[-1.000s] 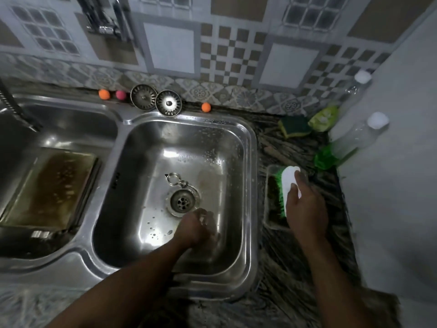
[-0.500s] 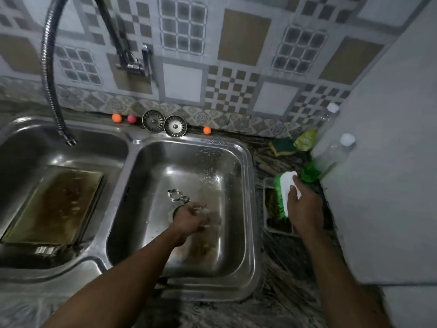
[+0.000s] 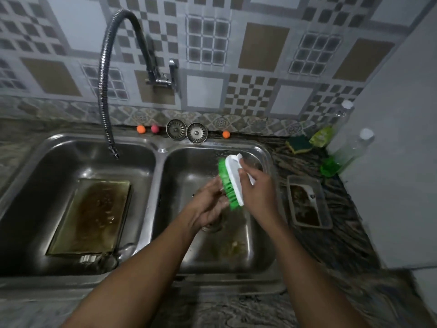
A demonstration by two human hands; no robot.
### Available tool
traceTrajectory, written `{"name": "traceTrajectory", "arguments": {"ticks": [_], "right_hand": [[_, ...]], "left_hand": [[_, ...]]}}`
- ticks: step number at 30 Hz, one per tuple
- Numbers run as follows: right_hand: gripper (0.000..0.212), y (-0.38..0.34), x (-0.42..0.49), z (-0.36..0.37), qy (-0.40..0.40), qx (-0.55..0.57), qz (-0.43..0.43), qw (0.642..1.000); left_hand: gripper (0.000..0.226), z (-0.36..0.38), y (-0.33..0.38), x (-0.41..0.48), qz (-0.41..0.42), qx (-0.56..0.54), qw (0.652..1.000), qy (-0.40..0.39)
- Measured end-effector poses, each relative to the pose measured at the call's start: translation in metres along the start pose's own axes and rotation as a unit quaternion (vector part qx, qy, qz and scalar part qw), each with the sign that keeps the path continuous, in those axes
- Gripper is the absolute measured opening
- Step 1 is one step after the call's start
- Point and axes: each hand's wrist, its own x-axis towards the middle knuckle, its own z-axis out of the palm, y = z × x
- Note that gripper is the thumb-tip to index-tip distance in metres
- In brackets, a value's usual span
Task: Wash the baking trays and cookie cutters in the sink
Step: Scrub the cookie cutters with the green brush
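The double sink [image 3: 160, 151] holds a grimy baking tray [image 3: 92, 216] lying flat in its left basin. A smaller dirty tray [image 3: 307, 205] sits on the counter [image 3: 345, 235] just right of the sink. Over the sink's right basin the right hand [image 3: 259, 191] grips a scrub brush [image 3: 234, 179] (white back, green bristles). Its bristles touch the left hand [image 3: 208, 205]; whether that hand holds anything I cannot tell.
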Motion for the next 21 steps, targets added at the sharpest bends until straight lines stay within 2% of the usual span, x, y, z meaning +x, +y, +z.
{"name": "traceTrajectory", "arguments": {"ticks": [3, 6, 9, 13, 17, 21], "right_hand": [[0.033, -0.007, 0.007, 0.025, 0.040, -0.049, 0.027, 0.998], [0.036, -0.010, 0.014, 0.042, 0.048, -0.082, 0.048, 0.994], [0.033, -0.018, 0.012, 0.054, 0.055, -0.117, 0.059, 0.990], [0.031, -0.027, 0.005, 0.065, 0.078, -0.089, 0.056, 0.991], [0.031, -0.043, -0.002, 0.082, 0.052, -0.039, 0.043, 0.997], [0.031, -0.051, 0.009, 0.085, 0.075, -0.087, 0.062, 0.991]], "left_hand": [[0.038, -0.008, 0.006, -0.009, 0.008, -0.017, 1.000, -0.009], [0.046, -0.022, 0.011, -0.015, 0.016, 0.012, 1.000, 0.000], [0.043, -0.034, 0.022, -0.024, 0.024, 0.020, 0.999, 0.009], [0.032, -0.050, 0.037, -0.032, 0.030, -0.031, 0.999, 0.029], [0.039, -0.051, 0.046, -0.034, 0.046, -0.014, 0.999, 0.021], [0.039, -0.041, 0.044, -0.037, 0.036, -0.024, 0.999, -0.010]]}}
